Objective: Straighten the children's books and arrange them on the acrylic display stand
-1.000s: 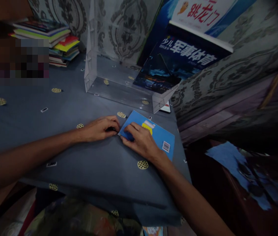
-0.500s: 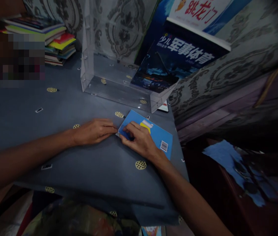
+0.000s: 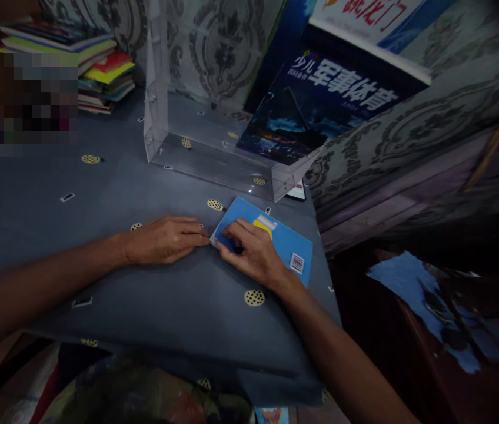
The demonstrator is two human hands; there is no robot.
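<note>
A thin blue book (image 3: 282, 241) with a yellow patch and a barcode lies flat on the blue-grey cloth (image 3: 112, 206) near its right edge. My right hand (image 3: 252, 253) rests on the book's near left corner with its fingers curled and pressing down. My left hand (image 3: 161, 238) lies flat on the cloth just left of that corner, fingers stretched out together, their tips touching the book's edge. Nothing is lifted off the surface.
A clear acrylic stand (image 3: 214, 135) stands behind the book. A dark blue book (image 3: 315, 112) with white characters leans in it, more books behind that. A stack of colourful books (image 3: 95, 76) lies at the back left. A phone (image 3: 296, 191) peeks out beside the stand.
My left hand's fingers have straightened from a loose curl and now lie flat against the book's corner. My right hand stays on the book, and the view has shifted slightly.
</note>
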